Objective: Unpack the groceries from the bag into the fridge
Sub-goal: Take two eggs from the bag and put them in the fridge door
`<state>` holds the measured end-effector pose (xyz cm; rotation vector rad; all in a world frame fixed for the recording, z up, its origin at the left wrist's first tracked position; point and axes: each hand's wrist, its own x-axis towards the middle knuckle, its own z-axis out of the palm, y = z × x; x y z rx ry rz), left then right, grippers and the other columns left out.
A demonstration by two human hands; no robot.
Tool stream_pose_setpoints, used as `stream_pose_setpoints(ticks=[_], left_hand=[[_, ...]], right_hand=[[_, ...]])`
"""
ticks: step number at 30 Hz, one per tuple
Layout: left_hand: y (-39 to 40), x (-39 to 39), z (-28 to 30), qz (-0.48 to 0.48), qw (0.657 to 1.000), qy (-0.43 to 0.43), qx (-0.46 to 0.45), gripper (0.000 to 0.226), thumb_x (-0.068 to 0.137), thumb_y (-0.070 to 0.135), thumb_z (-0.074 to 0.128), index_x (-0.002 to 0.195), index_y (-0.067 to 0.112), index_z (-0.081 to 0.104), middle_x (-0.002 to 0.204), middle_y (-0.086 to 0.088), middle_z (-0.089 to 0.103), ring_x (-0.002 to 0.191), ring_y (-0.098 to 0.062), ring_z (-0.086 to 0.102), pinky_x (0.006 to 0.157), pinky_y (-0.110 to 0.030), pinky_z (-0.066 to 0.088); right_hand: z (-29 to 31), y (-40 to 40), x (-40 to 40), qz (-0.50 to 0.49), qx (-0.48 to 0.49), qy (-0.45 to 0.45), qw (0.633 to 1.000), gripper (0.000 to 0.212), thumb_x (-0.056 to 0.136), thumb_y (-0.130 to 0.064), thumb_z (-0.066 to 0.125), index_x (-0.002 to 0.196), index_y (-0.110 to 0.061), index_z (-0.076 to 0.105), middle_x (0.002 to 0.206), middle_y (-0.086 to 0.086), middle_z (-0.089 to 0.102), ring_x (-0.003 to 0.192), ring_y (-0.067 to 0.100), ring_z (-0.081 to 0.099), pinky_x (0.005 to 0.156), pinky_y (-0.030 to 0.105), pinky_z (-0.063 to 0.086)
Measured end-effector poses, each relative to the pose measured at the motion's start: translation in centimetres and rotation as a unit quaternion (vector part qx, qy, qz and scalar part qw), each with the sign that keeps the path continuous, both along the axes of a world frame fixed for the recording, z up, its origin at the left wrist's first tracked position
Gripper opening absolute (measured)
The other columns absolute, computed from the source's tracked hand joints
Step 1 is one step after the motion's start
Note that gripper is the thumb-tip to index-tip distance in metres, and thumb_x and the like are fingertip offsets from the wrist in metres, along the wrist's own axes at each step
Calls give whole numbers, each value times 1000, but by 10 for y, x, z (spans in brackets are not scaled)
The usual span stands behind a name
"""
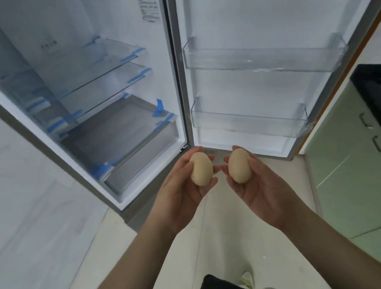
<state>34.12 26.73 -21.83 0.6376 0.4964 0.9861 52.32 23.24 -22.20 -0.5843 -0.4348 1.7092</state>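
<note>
Left hand point(184, 191), palm up, fingers curled round one smooth beige egg point(201, 169). Right hand point(260, 189) the same, gripping a second beige egg point(239, 165). The two eggs sit just beside each other, not touching, held in front of the lower edge of the open white fridge door point(266, 22).

Count: two eggs, both in hand. Door carries two clear plastic door bins, upper point(262, 59) and lower point(247, 125); neither shows anything inside. Fridge body point(14, 33) to the left: two clear glass shelves point(100, 71) with blue tape at their corners, and one clear crisper drawer point(139, 148) under a glass cover at the bottom. Nothing visible on any of them.

Progress, as judged: early. No grocery appears stored yet; the eggs are out of the bag but not placed. Bag not in view, so what remains inside cannot be told.

Pale green cabinet point(360, 175) with two handles stands at the right edge.
</note>
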Motion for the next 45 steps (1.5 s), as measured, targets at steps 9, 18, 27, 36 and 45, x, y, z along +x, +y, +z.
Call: stream_pose_setpoints(ticks=[9,18,27,36,45], left_hand=[[77,71,36,38,999,2,17,28,88,18,51,110,16,68,111,-16,66,94,-30,67,73,-32,58],[140,96,53,32,998,0,46,28,89,20,51,111,17,68,113,-15,65,97,-29,66,71,-32,58],[217,82,63,-6,992,23,122,29,93,19,48,116,19,66,114,-13,65,103,-31,65,77,-32,56],[296,75,88,-10,954,158,256,33,93,26,58,125,19,57,124,-10,60,109,-32,64,87,-40,55],[339,105,116,-21,797,351,491,32,90,29,64,120,36,57,119,16,59,106,-4,61,82,-17,53]], right_hand=[[31,85,78,-4,15,1,1000,35,83,-21,66,117,-13,66,113,16,65,101,27,66,76,31,57],[52,150,98,-16,32,-45,998,32,87,-22,58,117,-14,66,113,15,65,101,26,66,75,30,57],[79,211,92,-75,76,-122,987,40,77,-27,72,115,-14,66,115,16,66,102,27,66,77,30,56],[118,248,115,-198,136,-352,905,34,84,-22,59,117,-20,65,114,11,68,107,28,65,82,31,55],[136,259,153,-224,97,-637,731,31,85,-26,66,115,-34,65,107,-10,70,99,11,65,89,31,53]])
